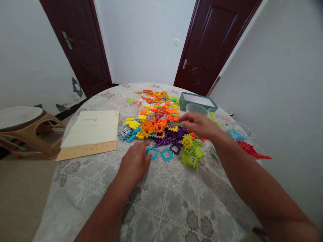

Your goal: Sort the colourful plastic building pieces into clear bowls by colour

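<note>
Teal square frame piece (152, 153) sits just beside the fingertips of my left hand (135, 164), whose fingers lie open on the floral tablecloth (164, 201), not gripping anything. My right hand (199, 125) hangs above the right edge of the heaped interlocking plastic building pieces (157, 126), fingers loosely extended; from here I cannot tell whether they hold anything.

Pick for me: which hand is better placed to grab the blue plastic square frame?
Left, probably: the left hand sits beside the blue plastic square frame; the right hand hovers farther off, near purple plastic pieces.
</note>
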{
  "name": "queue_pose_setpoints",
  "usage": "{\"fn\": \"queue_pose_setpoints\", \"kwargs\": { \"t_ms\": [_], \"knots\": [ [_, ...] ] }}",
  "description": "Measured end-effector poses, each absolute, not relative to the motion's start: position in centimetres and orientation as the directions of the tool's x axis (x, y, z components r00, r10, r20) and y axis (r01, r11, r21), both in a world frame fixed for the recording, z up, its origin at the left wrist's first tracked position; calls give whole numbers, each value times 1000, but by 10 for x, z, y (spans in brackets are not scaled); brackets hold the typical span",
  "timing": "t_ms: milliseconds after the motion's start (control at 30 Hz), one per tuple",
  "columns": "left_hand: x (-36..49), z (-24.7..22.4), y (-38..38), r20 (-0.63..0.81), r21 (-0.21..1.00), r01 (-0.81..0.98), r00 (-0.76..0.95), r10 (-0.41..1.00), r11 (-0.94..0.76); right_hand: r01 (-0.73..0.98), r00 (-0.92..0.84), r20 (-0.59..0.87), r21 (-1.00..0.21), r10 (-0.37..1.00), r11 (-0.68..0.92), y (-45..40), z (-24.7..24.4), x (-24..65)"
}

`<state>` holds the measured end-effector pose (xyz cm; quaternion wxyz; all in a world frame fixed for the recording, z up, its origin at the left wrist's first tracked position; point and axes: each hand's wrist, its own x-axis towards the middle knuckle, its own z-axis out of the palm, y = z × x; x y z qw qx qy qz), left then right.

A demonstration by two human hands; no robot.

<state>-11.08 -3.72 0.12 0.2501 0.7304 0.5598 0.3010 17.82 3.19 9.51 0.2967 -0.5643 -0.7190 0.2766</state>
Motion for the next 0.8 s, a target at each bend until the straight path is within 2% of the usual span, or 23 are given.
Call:
{"fn": "queue_pose_setpoints", "kwargs": {
  "t_ms": [33,133,300,400,533,633,700,800],
  "knots": [
    [-110,0,-38,141,657,707,224,964,-260,696,-288,115,-656,951,291,10,83,168],
    [-107,-2,-39,97,545,789,278,956,-285,769,-426,152,-459,892,445,-36,42,142],
    [-101,-5,-36,74,410,856,312,947,-315,887,-391,95,-229,916,402,-52,1,124],
    [-103,-7,-32,50,346,873,350,935,-345,906,-386,68,-160,920,391,-50,0,124],
    [-107,-10,-25,61,334,880,337,939,-338,905,-378,77,-179,922,386,-49,3,127],
    [-108,-12,-21,46,396,866,312,949,-304,897,-360,119,-228,926,378,-50,2,131],
    [-107,-11,-21,26,458,844,302,953,-280,865,-371,158,-300,915,402,-50,1,134],
    [-104,-9,-25,-4,552,802,277,961,-229,750,-416,193,-480,889,455,-52,0,138]
  ]
}}
